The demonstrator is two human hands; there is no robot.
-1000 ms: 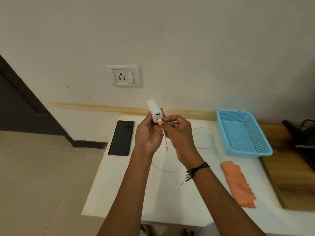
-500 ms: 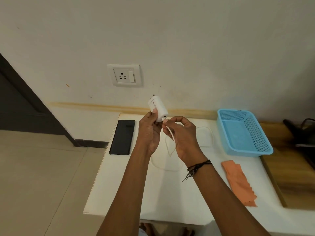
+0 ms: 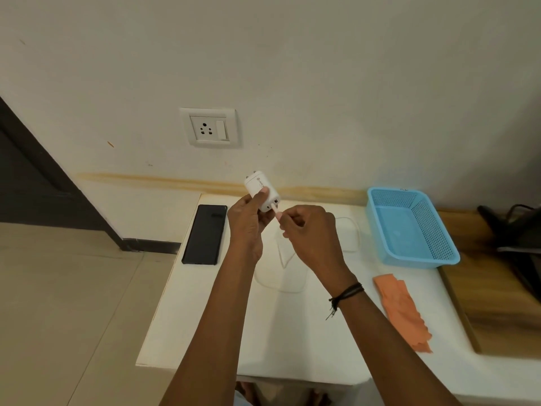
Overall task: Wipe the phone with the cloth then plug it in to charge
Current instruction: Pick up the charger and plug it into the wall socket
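My left hand (image 3: 247, 227) grips a white charger adapter (image 3: 260, 191) held up above the white table (image 3: 205, 332), its pins pointing toward the wall. My right hand (image 3: 310, 235) pinches the plug end of the white cable (image 3: 292, 276) right at the adapter's port; the rest of the cable loops on the table below. The black phone (image 3: 205, 234) lies flat at the table's far left, untouched. The orange cloth (image 3: 402, 312) lies crumpled on the table at the right. A white wall socket (image 3: 208, 128) with a switch sits on the wall above the phone.
An empty blue mesh basket (image 3: 409, 230) stands at the table's far right. Beyond it is a wooden surface (image 3: 503, 303) with a dark object (image 3: 518, 230) and cords. The tiled floor (image 3: 58, 303) lies to the left of the table edge.
Both hands have tilted the adapter so its pins face the wall. The right hand's fingers have shifted along the cable plug at the port. Phone and cloth have not moved.
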